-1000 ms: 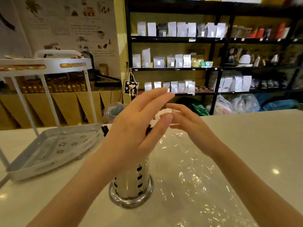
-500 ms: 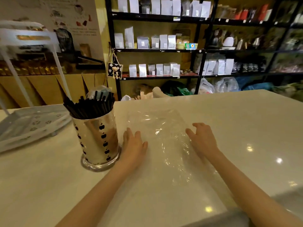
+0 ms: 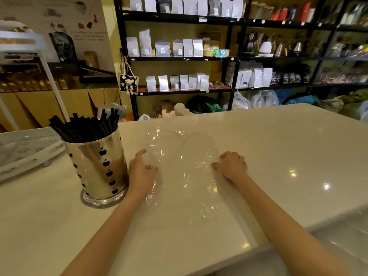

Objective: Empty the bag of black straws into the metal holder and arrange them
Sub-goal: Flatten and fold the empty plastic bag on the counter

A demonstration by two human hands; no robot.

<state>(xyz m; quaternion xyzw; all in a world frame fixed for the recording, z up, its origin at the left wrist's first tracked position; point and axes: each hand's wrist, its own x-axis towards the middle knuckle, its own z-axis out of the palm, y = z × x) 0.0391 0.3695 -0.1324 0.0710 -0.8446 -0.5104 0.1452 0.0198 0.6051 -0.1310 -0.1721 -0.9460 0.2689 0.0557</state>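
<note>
A: Head view. Which step? Black straws [image 3: 85, 126] stand in the metal holder [image 3: 97, 166]; the empty clear bag [image 3: 179, 168] lies flat on the worktop [image 3: 278, 156].

B: Left hand [image 3: 141, 172] pinches its edge; right hand [image 3: 232, 166], fingers curled, presses it. Tidying the straws likely remains.

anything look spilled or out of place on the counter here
Nothing spilled. The black straws all sit in the shiny metal holder, leaning left rather than upright. The empty clear plastic bag lies crumpled on the white counter under both hands.
</note>
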